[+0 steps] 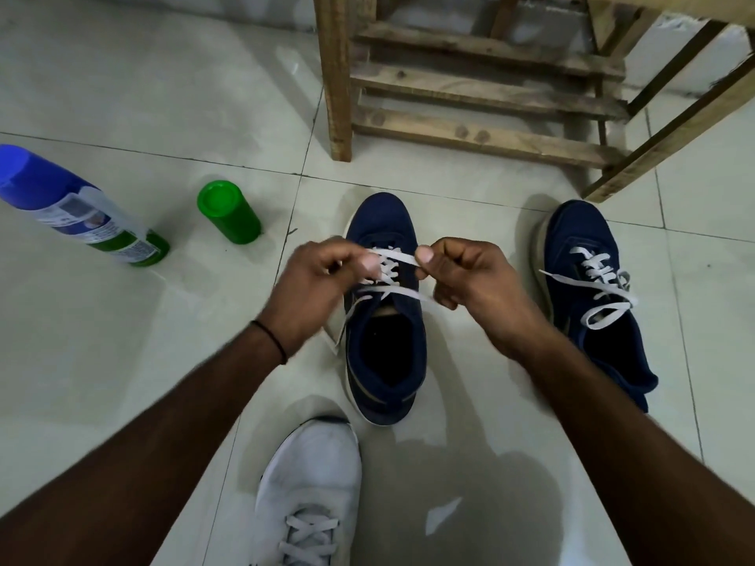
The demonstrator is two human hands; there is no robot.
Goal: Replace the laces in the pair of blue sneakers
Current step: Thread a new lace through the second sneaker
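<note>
White sneaker [310, 492] at the bottom edge, nearest us. Past it on the floor [122, 361] stands the middle blue sneaker [384, 361], toe pointing away; we work above its tongue. Our left hand [322, 288] and right hand [470, 275] each pinch the white lace [395, 255], one flat strand taut between the thumbs, another running lower. Second blue sneaker [592, 304] is near on the right, laced, ends loose. We judge the lace light, limp, flat and a bit slick, so it is best pinched near the ends and kept untwisted. The shoe looks soft and light and may slide under pull.
</note>
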